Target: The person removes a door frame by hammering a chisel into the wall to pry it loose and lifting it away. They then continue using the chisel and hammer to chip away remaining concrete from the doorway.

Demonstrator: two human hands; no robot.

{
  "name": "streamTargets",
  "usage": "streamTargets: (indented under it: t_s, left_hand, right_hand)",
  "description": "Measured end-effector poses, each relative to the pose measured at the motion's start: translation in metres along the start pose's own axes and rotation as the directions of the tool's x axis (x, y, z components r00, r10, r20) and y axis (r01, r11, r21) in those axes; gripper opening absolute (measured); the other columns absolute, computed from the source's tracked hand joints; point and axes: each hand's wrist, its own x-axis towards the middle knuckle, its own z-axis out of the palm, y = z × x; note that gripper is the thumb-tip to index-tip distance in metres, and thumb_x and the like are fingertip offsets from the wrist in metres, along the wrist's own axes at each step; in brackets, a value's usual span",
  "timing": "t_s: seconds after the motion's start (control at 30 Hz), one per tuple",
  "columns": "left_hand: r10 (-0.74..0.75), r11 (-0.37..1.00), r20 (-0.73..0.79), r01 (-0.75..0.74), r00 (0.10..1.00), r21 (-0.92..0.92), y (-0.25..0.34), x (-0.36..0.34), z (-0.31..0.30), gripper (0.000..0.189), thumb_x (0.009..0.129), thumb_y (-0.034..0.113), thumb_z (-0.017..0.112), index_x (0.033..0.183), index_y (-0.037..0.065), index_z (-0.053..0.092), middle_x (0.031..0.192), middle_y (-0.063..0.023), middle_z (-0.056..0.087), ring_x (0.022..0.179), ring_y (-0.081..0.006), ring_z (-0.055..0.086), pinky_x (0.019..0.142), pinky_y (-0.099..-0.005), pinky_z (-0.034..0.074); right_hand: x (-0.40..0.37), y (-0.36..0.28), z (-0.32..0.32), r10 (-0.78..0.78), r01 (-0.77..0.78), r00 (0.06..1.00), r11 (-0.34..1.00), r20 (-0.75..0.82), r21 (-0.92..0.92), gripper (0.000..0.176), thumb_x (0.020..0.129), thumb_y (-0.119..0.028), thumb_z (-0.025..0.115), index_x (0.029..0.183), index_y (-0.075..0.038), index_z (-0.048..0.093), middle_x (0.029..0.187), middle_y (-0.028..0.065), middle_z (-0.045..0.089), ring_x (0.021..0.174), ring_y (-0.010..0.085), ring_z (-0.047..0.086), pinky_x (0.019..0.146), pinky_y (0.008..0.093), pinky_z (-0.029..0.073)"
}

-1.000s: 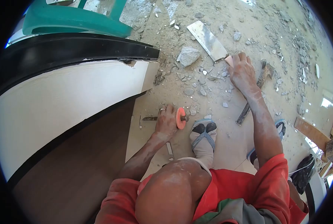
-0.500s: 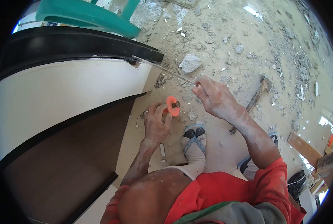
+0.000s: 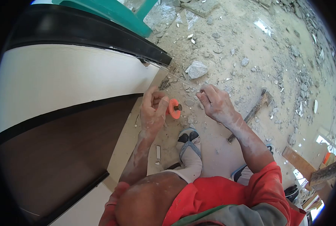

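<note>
Left hand [image 3: 153, 113]: raised above the floor [image 3: 217, 154], fingers curled and thumb bent inward around the grip of the chisel, just behind its guard; the fingers hide most of the shank.
Chisel [image 3: 179, 107]: in the left hand, its round struck end pointing toward the right hand, the orange guard [image 3: 174, 109] standing beside the thumb.
Chisel's handling: looks like solid steel, so probably stiff and heavy for its size; the guard is likely softer and may give a little. The sound hold is around the grip behind the guard, clear of the struck end.
Right hand [image 3: 217, 103]: fingers folded, thumb and forefinger pinched on the near end of the blade.
Blade [image 3: 176, 77]: thin, seen nearly edge-on, slanting from the right hand toward the corner of the white panel [image 3: 81, 71]; whether its far end touches there cannot be told.
Blade's handling: likely light and a bit springy, apt to bend or twist if pushed sideways; best held at its near end, away from the edges. Dust on both hands could make either hold slip.
Hammer [image 3: 251, 112]: on the floor, beyond the right forearm.
Stone [image 3: 197, 70]: on the floor past the blade, with rubble around it.
Chair [image 3: 119, 19]: beyond the black edge [image 3: 89, 30] of the panel.
</note>
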Motion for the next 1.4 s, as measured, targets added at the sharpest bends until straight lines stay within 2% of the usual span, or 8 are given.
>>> streamTargets:
  t_s: [0.13, 0.33, 0.53, 0.77, 0.97, 1.0, 1.2, 1.4]
  left_hand:
    - [0.017, 0.996, -0.037, -0.02, 0.999, -0.085, 0.026, 0.02, 0.012, 0.061, 0.088, 0.005, 0.059, 0.14, -0.006, 0.029, 0.095, -0.0071, 0.062, 0.081, -0.0074, 0.055, 0.068, -0.021, 0.046]
    - [0.031, 0.993, -0.045, -0.036, 0.999, -0.114, 0.026, 0.033, 0.024, 0.076, 0.088, 0.002, 0.055, 0.146, -0.005, 0.008, 0.098, -0.0092, 0.061, 0.078, -0.0075, 0.054, 0.067, -0.0205, 0.045]
    - [-0.049, 0.993, -0.091, 0.038, 0.995, -0.113, 0.048, 0.035, 0.048, 0.083, 0.086, 0.002, 0.055, 0.147, -0.002, -0.001, 0.101, -0.0123, 0.058, 0.072, -0.0083, 0.053, 0.061, -0.0211, 0.044]
    - [0.025, 0.99, -0.161, -0.047, 0.987, -0.133, 0.039, 0.036, 0.052, 0.08, 0.085, 0.0, 0.058, 0.145, -0.002, 0.006, 0.11, -0.0133, 0.051, 0.072, -0.0086, 0.051, 0.056, -0.021, 0.043]
    - [0.003, 0.984, -0.192, -0.036, 0.981, -0.172, 0.014, 0.027, 0.039, 0.067, 0.086, 0.0, 0.058, 0.14, -0.004, 0.019, 0.11, -0.0131, 0.051, 0.077, -0.0094, 0.052, 0.061, -0.0207, 0.045]
    - [-0.007, 0.984, -0.186, -0.026, 0.983, -0.175, 0.012, 0.026, 0.036, 0.064, 0.086, 0.0, 0.058, 0.138, -0.004, 0.022, 0.11, -0.0129, 0.051, 0.078, -0.0095, 0.052, 0.063, -0.0207, 0.045]
    - [-0.078, 0.986, -0.182, 0.049, 0.98, -0.159, 0.005, 0.026, 0.018, 0.05, 0.088, 0.003, 0.059, 0.131, -0.007, 0.037, 0.107, -0.0105, 0.055, 0.084, -0.0099, 0.053, 0.074, -0.0226, 0.046]
    - [-0.149, 0.969, -0.2, 0.102, 0.968, -0.225, 0.018, 0.032, 0.012, 0.044, 0.093, 0.014, 0.057, 0.129, -0.008, 0.043, 0.1, -0.0088, 0.061, 0.085, -0.0095, 0.056, 0.075, -0.0232, 0.048]
  right_hand:
    - [0.008, 0.003, -0.001, -0.025, 0.025, 1.0, 1.0, -0.007, -0.012, 0.018, 0.092, -0.02, 0.057, 0.091, -0.005, 0.048, 0.079, 0.0139, 0.056, 0.067, 0.0346, 0.061, 0.054, 0.0423, 0.05]
    - [0.023, -0.002, -0.009, 0.008, -0.006, 1.0, 0.995, 0.014, -0.095, 0.019, 0.092, -0.022, 0.057, 0.088, -0.005, 0.05, 0.076, 0.0135, 0.056, 0.069, 0.0338, 0.061, 0.055, 0.0427, 0.05]
    - [0.064, 0.018, -0.048, -0.035, 0.051, 0.995, 0.984, 0.097, -0.169, 0.019, 0.092, -0.027, 0.056, 0.092, -0.008, 0.057, 0.081, 0.011, 0.061, 0.074, 0.0318, 0.062, 0.062, 0.042, 0.049]
    - [0.145, 0.069, -0.067, -0.011, 0.075, 0.944, 0.981, 0.33, -0.182, 0.029, 0.096, -0.035, 0.05, 0.1, -0.009, 0.062, 0.086, 0.0092, 0.064, 0.089, 0.0283, 0.06, 0.081, 0.0413, 0.046]
    - [0.199, 0.078, -0.06, -0.052, 0.204, 0.913, 0.917, 0.405, -0.343, 0.038, 0.095, -0.045, 0.045, 0.096, -0.01, 0.061, 0.08, 0.0094, 0.063, 0.083, 0.028, 0.06, 0.079, 0.0408, 0.046]
    - [0.205, 0.086, -0.055, -0.069, 0.244, 0.904, 0.893, 0.421, -0.379, 0.054, 0.092, -0.059, 0.042, 0.087, -0.009, 0.062, 0.07, 0.0098, 0.061, 0.074, 0.0269, 0.061, 0.071, 0.0419, 0.047]
    - [0.222, 0.105, -0.037, -0.103, 0.276, 0.87, 0.912, 0.482, -0.303, 0.08, 0.081, -0.08, 0.036, 0.064, -0.006, 0.06, 0.052, 0.0084, 0.052, 0.053, 0.0253, 0.058, 0.052, 0.0442, 0.044]
    - [0.238, 0.106, -0.038, -0.258, 0.42, 0.825, 0.875, 0.503, -0.24, 0.076, 0.081, -0.079, 0.039, 0.061, -0.009, 0.059, 0.047, 0.0055, 0.05, 0.047, 0.0233, 0.055, 0.048, 0.0404, 0.042]
